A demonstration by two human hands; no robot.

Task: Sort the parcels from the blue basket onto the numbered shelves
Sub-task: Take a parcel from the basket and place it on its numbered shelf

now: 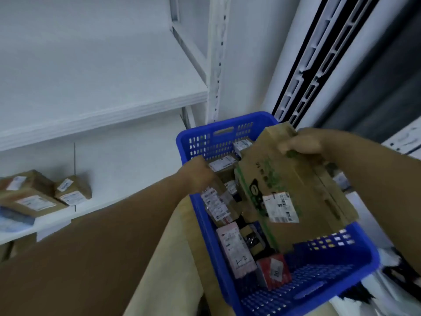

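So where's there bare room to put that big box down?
The upper shelf is bare in view. The lower shelf is free between the small parcels at left and the blue basket. The basket itself is crowded, except its near right corner.

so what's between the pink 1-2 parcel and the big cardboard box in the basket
Head view: a small black item lies between the pink parcel and the cardboard box, inside the blue basket; too blurred to identify.
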